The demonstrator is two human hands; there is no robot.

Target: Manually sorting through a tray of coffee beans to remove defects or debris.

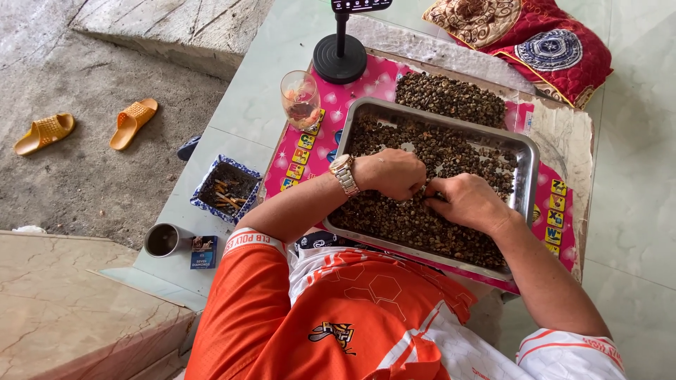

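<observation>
A rectangular metal tray holds a thick layer of small dark brown shells or seeds. My left hand, with a gold watch on the wrist, rests curled on the pile at the tray's middle. My right hand lies just beside it, fingers bent into the same pile; the fingertips of both hands almost meet. Whether either hand pinches a piece is hidden by the fingers. A second heap of the same brown pieces lies beyond the tray on the pink mat.
A drinking glass stands left of the tray, a black round stand behind it. A blue ashtray box with butts, a metal cup and a small blue pack sit on the floor at left. Orange sandals lie farther left. A red cushion is at top right.
</observation>
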